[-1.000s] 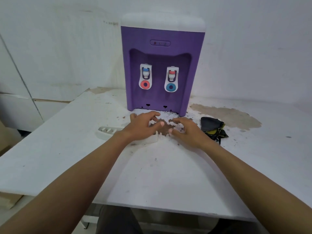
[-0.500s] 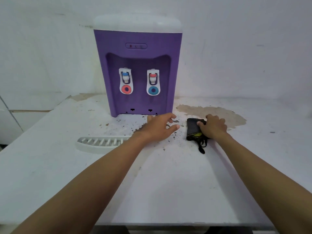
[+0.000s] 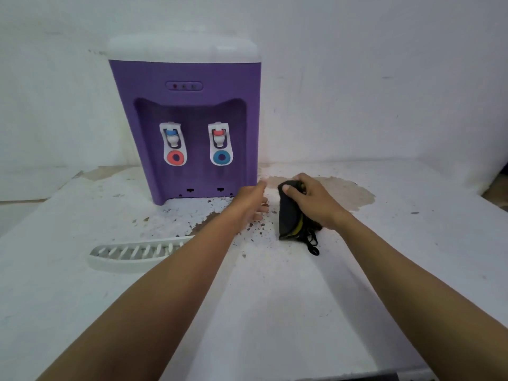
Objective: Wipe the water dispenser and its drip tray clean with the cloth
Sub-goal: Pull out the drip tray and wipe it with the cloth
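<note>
Head view: the dark bunched cloth with yellow trim [image 3: 288,215] is on the white counter [image 3: 275,312], right beside the purple and white plastic water dispenser [image 3: 187,127].
The cloth's loose strings could drag through the brown crumbs [image 3: 203,213] and smear dirt around. The left arm could bump the white slotted plastic drip tray [image 3: 132,255], which lies near the counter's edge. The right hand [image 3: 316,202] has its fingers [image 3: 299,178] curled round the cloth, with the thumb pressed on top. The left hand [image 3: 250,199] is loose and holds nothing. I cannot tell if it touches the counter.
</note>
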